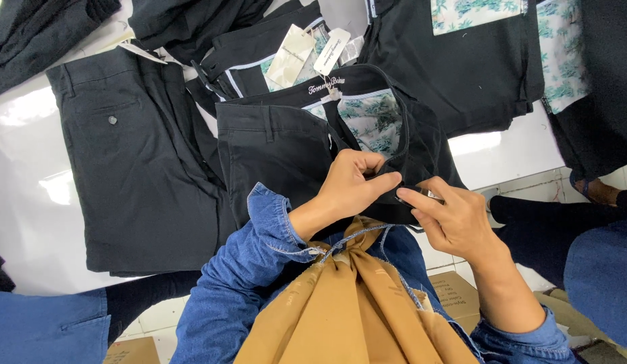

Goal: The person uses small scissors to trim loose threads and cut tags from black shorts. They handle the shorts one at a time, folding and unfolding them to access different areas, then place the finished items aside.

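Observation:
A pair of black trousers (279, 148) lies in front of me, its waistband open to show a leaf-print lining (374, 118). My left hand (354, 182) grips the black fabric at the fly edge, thumb and fingers pinched on it. My right hand (448, 216) pinches the same edge just to the right, with something small and metallic between the fingers. Both sleeves are blue denim. An ochre cloth (340, 303) hangs from my chest.
A folded black pair (138, 168) lies on the white table (23, 189) to the left. More black trousers with paper tags (293, 54) are piled at the back. Cardboard boxes (455, 290) stand on the tiled floor below. A foot (600, 192) shows at the right.

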